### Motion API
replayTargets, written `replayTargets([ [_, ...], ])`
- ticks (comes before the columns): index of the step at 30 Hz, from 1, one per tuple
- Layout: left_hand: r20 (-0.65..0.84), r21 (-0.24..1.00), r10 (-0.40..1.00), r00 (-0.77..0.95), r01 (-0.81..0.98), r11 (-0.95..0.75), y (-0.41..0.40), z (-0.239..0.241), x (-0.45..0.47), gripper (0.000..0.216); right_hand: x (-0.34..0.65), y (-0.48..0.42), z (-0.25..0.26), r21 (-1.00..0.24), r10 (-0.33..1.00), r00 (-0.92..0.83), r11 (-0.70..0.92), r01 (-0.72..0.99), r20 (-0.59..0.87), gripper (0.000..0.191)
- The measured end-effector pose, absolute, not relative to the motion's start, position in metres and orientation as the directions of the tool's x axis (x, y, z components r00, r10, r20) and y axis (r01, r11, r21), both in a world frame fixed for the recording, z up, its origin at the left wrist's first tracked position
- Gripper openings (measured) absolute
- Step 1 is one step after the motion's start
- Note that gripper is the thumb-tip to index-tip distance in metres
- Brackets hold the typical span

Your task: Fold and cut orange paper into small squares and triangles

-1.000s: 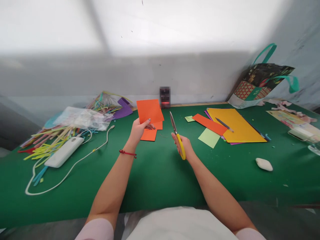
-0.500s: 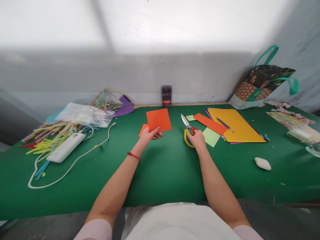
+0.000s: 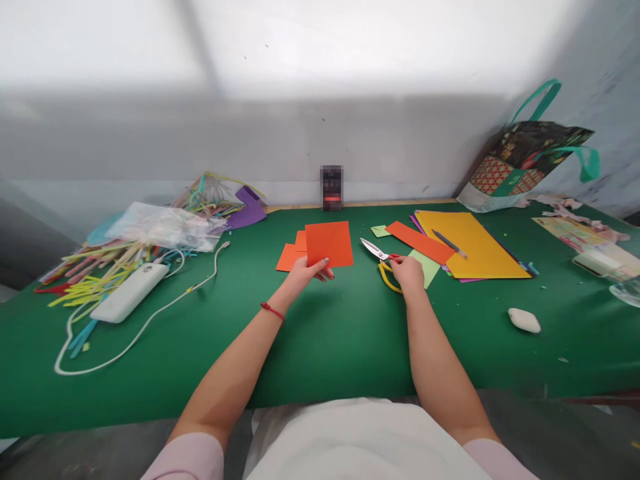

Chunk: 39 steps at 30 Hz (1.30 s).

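Between the thumb and fingers of my left hand (image 3: 311, 272) is a square sheet of orange paper (image 3: 330, 243), lifted off the table. Behind it, partly covered, other orange paper pieces (image 3: 287, 257) lie on the green surface. My right hand (image 3: 407, 272) grips scissors (image 3: 376, 251) with red and yellow handles; the blades point up and left toward the orange sheet, apart from it. Just beyond that hand are an orange paper strip (image 3: 419, 243) and a light green paper (image 3: 425, 265), partly hidden by the hand.
Yellow sheets (image 3: 487, 250) with a pen (image 3: 449, 244) on top lie right, near a white eraser-like block (image 3: 524, 320). Paper strips (image 3: 87, 287), a white power bank (image 3: 131, 293) and its cable (image 3: 150, 327) spread left. A bag (image 3: 520, 167) leans at the back right.
My left hand has moved right with the orange sheet, uncovering more of the orange pieces behind. My right hand has shifted slightly right, and the scissors have turned further toward the left.
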<state>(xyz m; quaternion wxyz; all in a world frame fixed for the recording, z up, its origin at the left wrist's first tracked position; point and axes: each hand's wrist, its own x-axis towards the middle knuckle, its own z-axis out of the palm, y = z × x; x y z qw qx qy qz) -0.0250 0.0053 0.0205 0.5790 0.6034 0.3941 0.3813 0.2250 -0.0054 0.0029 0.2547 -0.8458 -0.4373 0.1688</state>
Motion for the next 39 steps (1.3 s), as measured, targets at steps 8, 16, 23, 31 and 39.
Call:
replayTargets([
  [8,-0.042,0.999,0.921,0.387,0.015,0.039,0.002,0.018,-0.021,0.033,0.232,-0.009,0.007,-0.755,0.731,0.665,-0.345,0.557,0.156,0.035],
  [16,-0.117,0.993,0.893,0.434,0.029,0.116,-0.003,0.011,-0.014,0.038,0.184,-0.013,0.011,-0.999,0.999,0.024,-0.024,0.043,-0.023,0.055],
  [23,-0.183,0.981,0.896,0.404,0.016,0.193,-0.001,0.002,-0.01,0.058,0.175,-0.019,0.007,-0.994,0.981,-0.194,0.011,0.107,-0.01,0.043],
  [31,-0.164,0.975,0.936,0.311,-0.093,0.201,0.001,-0.004,-0.013,0.05,0.177,-0.024,0.013,-0.997,0.971,-0.224,-0.08,0.023,-0.083,0.038],
  [39,-0.037,0.997,0.883,0.469,0.078,0.0,0.0,0.01,-0.021,0.055,0.182,-0.025,0.015,-0.987,0.986,-0.144,-0.103,-0.121,-0.085,0.04],
])
